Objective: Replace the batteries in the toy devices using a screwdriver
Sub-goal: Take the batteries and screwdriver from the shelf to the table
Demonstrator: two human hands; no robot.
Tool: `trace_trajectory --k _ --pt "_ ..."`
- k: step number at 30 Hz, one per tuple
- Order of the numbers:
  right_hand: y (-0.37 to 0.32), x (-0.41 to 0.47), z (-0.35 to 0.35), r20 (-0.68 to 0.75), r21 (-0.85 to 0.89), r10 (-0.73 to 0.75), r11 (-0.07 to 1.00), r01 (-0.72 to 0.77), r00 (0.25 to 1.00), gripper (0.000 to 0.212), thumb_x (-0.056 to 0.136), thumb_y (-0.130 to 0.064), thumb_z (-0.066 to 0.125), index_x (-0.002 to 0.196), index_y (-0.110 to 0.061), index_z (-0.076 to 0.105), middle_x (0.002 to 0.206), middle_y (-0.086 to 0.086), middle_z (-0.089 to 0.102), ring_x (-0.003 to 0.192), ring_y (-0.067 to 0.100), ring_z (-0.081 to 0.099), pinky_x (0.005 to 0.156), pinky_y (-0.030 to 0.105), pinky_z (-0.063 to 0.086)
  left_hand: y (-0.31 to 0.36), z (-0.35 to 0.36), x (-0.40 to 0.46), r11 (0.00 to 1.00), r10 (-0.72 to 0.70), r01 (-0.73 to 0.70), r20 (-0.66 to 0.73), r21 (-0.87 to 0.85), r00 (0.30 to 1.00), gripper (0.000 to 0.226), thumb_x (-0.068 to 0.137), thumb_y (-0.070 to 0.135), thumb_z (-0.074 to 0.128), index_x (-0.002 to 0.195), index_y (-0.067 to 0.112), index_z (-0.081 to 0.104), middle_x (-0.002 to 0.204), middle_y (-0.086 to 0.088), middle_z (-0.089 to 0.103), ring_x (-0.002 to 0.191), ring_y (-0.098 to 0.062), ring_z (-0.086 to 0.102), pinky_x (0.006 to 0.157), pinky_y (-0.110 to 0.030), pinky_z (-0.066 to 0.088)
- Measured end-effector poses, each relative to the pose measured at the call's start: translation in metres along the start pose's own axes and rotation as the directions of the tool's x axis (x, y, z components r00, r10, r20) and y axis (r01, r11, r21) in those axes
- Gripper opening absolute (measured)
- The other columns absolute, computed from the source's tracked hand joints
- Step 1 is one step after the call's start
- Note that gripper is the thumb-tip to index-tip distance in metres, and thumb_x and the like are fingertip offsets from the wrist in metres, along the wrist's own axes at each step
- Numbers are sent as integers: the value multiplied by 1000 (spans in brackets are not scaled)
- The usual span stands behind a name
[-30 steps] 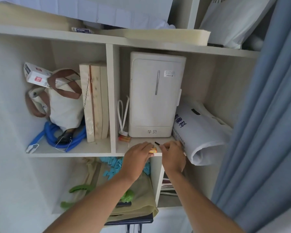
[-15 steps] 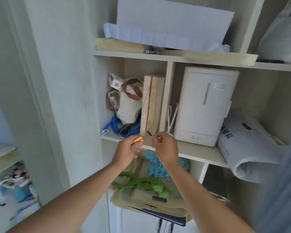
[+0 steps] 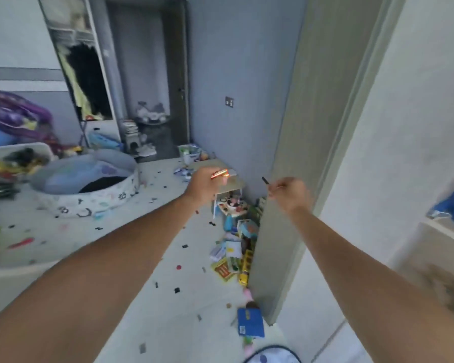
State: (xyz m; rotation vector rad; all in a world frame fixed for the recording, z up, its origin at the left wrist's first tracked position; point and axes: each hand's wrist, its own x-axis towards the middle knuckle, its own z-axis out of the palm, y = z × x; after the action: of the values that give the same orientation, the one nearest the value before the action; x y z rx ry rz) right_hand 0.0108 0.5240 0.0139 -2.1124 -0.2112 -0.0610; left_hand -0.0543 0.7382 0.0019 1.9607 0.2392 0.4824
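Pinched in our left hand (image 3: 203,185) sit the batteries (image 3: 220,174), while our right hand (image 3: 290,191) closes on the thin screwdriver (image 3: 265,180). We hold both up and apart, likely carrying them toward the toys (image 3: 233,205) piled beside the door (image 3: 294,142).

Soft even daylight; motion blur and wide-angle bending at edges.

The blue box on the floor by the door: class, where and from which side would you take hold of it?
Grip the blue box across its two long side edges, reaching down from above. It appears to lie flat on the floor with its broad face up, so only the edges offer purchase; the door crowds its right side.
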Motion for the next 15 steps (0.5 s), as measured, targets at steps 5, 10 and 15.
trace_trajectory --k 5,10,15 --pt "-71 21 127 121 8 -23 1000 22 992 22 86 -24 70 64 -20 71 78 1 80 73 18 71 68 31 58 -64 -135 32 989 -145 144 -121 -21 982 23 80 9 69 64 25 73 68 -15 56 51 -21 43 48 -21 37" --pt "-110 56 225 198 22 -57 998 53 979 26 87 -24 69 61 -21 68 74 -1 78 67 17 69 66 31 58 -112 -203 74 982 -172 181 -142 55 975 9 91 4 63 96 1 69 85 -27 60 59 -23 47 50 -23 39" --pt "-130 111 290 199 37 -75 997 69 977 18 85 -22 62 73 -21 75 71 -4 75 64 10 63 62 26 54 -147 -226 145 970 -215 229 -159 75 964 8 94 18 62 92 14 70 99 -24 70 74 -27 59 57 -28 47"
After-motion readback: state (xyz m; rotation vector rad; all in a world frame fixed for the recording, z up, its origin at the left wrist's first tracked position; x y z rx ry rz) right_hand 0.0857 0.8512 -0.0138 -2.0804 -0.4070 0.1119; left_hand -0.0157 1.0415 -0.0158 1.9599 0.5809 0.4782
